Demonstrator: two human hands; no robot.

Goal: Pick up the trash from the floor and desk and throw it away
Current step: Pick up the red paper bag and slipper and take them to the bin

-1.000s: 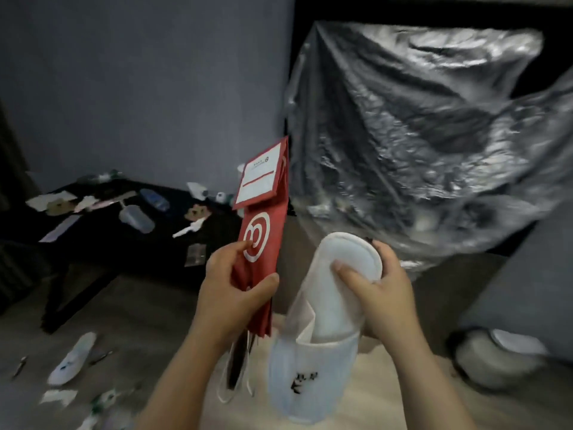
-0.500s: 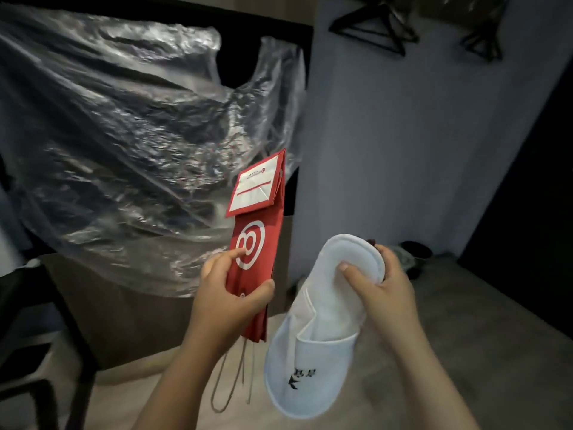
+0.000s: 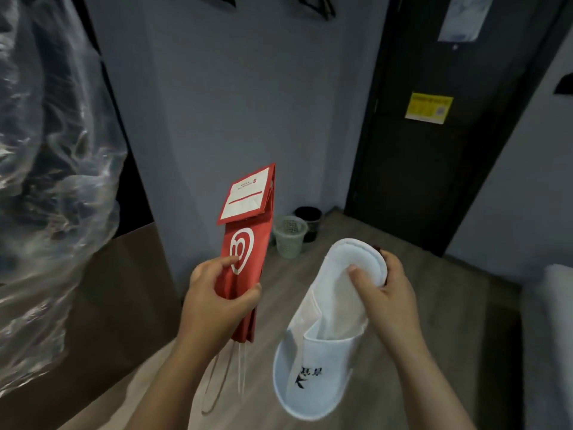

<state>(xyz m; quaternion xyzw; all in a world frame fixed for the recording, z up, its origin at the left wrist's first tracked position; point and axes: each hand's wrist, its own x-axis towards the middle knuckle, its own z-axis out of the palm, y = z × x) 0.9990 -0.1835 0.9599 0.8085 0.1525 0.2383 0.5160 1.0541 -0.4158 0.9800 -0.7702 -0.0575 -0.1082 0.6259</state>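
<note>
You are carrying two pieces of trash toward the bins, so by my reading the pickup for this load is done and the throwing away is not. Taking the white mesh bin (image 3: pixel 290 235) against the grey wall as the landmark: the clear plastic sheeting (image 3: pixel 46 181) is hanging far to its left, filling that edge of the view, and the dark door (image 3: pixel 434 125) is standing to its right. Nearer to you than the bin, your right hand (image 3: pixel 386 293) is gripping the heel of the white slipper (image 3: pixel 322 336), thumb pressing into the insole, toe hanging down. Just left of that, your left hand (image 3: pixel 217 302) is pinching the folded red paper bag (image 3: pixel 246 243) upright, its string handles dangling below. A black bin (image 3: pixel 308 217) is sitting touching the mesh one, behind it. Neither the surface nor most of the floor is showing, so I cannot tell what trash is remaining; the bins' contents are hidden, and something dark behind the slipper's heel is too small to identify.
</note>
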